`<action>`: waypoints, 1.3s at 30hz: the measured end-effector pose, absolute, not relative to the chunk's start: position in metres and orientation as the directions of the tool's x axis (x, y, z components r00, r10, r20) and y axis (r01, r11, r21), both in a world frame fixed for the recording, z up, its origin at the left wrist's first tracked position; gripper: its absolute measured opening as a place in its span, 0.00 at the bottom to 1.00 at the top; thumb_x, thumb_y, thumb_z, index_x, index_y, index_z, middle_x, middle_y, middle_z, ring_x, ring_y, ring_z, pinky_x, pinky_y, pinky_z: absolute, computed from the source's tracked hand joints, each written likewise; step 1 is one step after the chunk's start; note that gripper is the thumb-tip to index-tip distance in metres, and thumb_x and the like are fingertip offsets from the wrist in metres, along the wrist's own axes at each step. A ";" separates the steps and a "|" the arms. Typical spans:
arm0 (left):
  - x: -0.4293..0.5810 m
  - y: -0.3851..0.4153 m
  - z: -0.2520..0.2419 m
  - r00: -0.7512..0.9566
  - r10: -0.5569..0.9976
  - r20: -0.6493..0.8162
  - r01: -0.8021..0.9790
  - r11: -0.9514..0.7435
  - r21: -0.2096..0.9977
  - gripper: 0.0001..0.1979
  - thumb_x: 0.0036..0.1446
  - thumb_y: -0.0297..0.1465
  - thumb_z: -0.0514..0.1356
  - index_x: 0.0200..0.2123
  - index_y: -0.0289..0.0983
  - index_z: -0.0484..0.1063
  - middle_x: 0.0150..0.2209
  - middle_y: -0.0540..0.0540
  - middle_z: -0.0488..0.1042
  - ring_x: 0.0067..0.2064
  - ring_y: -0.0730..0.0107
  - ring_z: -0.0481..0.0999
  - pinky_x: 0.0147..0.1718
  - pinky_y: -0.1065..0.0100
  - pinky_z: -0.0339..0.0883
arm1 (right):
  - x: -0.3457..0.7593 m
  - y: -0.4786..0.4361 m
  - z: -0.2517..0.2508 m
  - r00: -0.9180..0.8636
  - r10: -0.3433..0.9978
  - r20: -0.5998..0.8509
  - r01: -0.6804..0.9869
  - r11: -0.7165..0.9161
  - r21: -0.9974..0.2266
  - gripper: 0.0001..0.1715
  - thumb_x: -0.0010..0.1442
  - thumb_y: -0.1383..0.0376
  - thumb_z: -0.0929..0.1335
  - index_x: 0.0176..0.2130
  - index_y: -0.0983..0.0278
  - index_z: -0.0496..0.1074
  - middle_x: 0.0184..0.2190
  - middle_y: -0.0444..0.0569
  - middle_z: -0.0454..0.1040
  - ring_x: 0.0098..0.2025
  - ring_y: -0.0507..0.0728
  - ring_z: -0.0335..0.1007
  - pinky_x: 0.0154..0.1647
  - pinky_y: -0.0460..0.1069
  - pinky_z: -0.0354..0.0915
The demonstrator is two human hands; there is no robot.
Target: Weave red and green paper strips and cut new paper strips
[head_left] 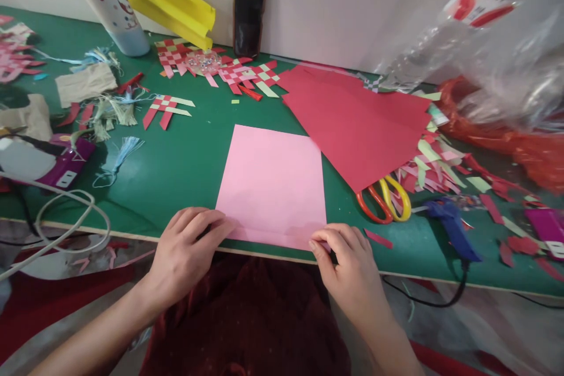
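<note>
A sheet of pink paper [273,182] lies flat on the green tabletop, close to its front edge. My left hand [189,244] pinches the sheet's near left corner between thumb and fingers. At the near right corner, my right hand [346,258] grips the paper the same way, thumb below and fingers curled over. The near edge looks slightly raised or creased between my hands. Larger red paper [361,123] lies just beyond on the right. Scissors with red and yellow handles [388,200] stick out from under it.
A blue glue gun [453,229] and paper scraps [440,164] lie on the right. Woven paper pieces [176,59], a bottle [118,12] and a phone [249,12] stand or lie along the back. Tassels [121,155] and a white cable [94,205] are on the left.
</note>
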State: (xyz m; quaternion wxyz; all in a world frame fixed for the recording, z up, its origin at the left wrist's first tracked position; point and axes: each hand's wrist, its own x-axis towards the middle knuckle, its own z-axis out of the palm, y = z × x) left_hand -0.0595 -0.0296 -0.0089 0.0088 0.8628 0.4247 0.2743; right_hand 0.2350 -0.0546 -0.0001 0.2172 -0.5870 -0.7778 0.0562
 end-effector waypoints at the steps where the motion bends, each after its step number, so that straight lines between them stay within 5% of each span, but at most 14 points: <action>1: -0.059 -0.031 -0.010 0.510 0.709 0.488 0.720 -0.662 0.209 0.15 0.62 0.19 0.56 0.47 0.39 0.74 0.45 0.44 0.77 0.46 0.59 0.72 0.46 0.57 0.66 | 0.235 -0.055 0.000 -0.216 0.937 0.274 0.889 0.305 -0.343 0.03 0.65 0.67 0.65 0.36 0.61 0.67 0.34 0.46 0.70 0.37 0.57 0.63 0.41 0.52 0.58; 5: -0.058 -0.034 -0.011 0.650 0.607 0.458 0.653 -0.754 0.073 0.16 0.64 0.21 0.55 0.53 0.35 0.73 0.50 0.44 0.77 0.51 0.58 0.72 0.55 0.53 0.62 | 0.234 -0.055 -0.001 -0.206 0.938 0.279 0.892 0.297 -0.342 0.04 0.65 0.65 0.65 0.35 0.61 0.67 0.33 0.46 0.70 0.37 0.57 0.63 0.41 0.52 0.59; 10: -0.060 -0.041 -0.009 0.702 0.610 0.369 0.635 -0.770 0.066 0.20 0.67 0.22 0.47 0.58 0.33 0.69 0.56 0.44 0.74 0.58 0.61 0.71 0.66 0.51 0.49 | 0.234 -0.057 -0.002 -0.202 0.936 0.288 0.907 0.290 -0.307 0.06 0.65 0.65 0.65 0.35 0.61 0.69 0.34 0.48 0.72 0.37 0.57 0.64 0.43 0.54 0.61; 17: -0.053 -0.064 -0.017 0.593 0.754 0.284 0.756 -0.642 0.126 0.31 0.62 0.48 0.56 0.64 0.39 0.62 0.63 0.45 0.67 0.64 0.58 0.65 0.69 0.53 0.41 | 0.196 -0.065 0.004 -0.332 0.873 0.357 0.889 0.417 -0.191 0.18 0.66 0.73 0.60 0.51 0.65 0.72 0.51 0.53 0.75 0.58 0.60 0.64 0.61 0.58 0.57; 22: -0.049 -0.068 -0.019 0.552 0.781 0.291 0.779 -0.608 0.155 0.29 0.64 0.47 0.55 0.63 0.39 0.64 0.63 0.45 0.66 0.64 0.59 0.65 0.70 0.53 0.38 | 0.154 -0.074 0.005 -0.425 0.866 0.263 0.866 0.474 -0.162 0.22 0.68 0.63 0.62 0.59 0.63 0.67 0.61 0.50 0.69 0.66 0.61 0.57 0.71 0.66 0.30; 25: -0.048 -0.068 -0.021 0.543 0.790 0.286 0.784 -0.598 0.163 0.26 0.66 0.45 0.53 0.61 0.38 0.66 0.64 0.45 0.65 0.65 0.60 0.64 0.70 0.54 0.37 | 0.141 -0.077 0.005 -0.461 0.861 0.216 0.857 0.495 -0.144 0.26 0.68 0.59 0.62 0.62 0.66 0.64 0.64 0.52 0.64 0.67 0.61 0.54 0.71 0.65 0.23; 34: -0.049 -0.067 -0.020 0.548 0.795 0.259 0.786 -0.596 0.164 0.22 0.69 0.39 0.49 0.61 0.39 0.66 0.63 0.47 0.66 0.64 0.61 0.65 0.69 0.55 0.36 | 0.144 -0.078 -0.012 -0.463 0.866 0.191 0.858 0.491 -0.151 0.39 0.65 0.51 0.64 0.65 0.73 0.58 0.67 0.58 0.58 0.69 0.62 0.49 0.71 0.62 0.29; 39: -0.049 -0.066 -0.018 0.542 0.798 0.262 0.794 -0.589 0.151 0.21 0.68 0.39 0.51 0.61 0.40 0.67 0.63 0.46 0.67 0.63 0.61 0.67 0.69 0.56 0.39 | 0.164 -0.082 -0.010 -0.454 0.873 0.180 0.876 0.474 -0.090 0.34 0.68 0.53 0.61 0.64 0.71 0.60 0.65 0.57 0.61 0.68 0.61 0.53 0.71 0.63 0.28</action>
